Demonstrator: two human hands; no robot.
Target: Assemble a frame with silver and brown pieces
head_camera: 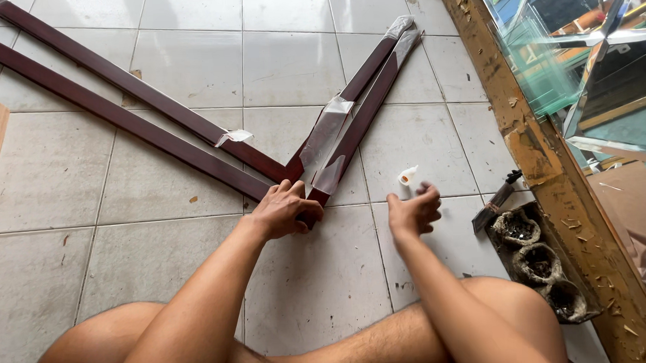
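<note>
Four dark wooden frame strips [190, 140] lie on floor tiles [289, 59], meeting in a V. Left hand [284, 208] fingers clamped on the joint; right hand [413, 210] loosely curled, empty, near small glue tube [408, 175]. Strips likely stiff, light; best gripped near ends.

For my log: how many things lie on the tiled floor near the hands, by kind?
Dark red wooden strips: 4
Small white tube: 1
Dark-handled tool: 1
Tray of small sacks: 1
Total: 7
</note>
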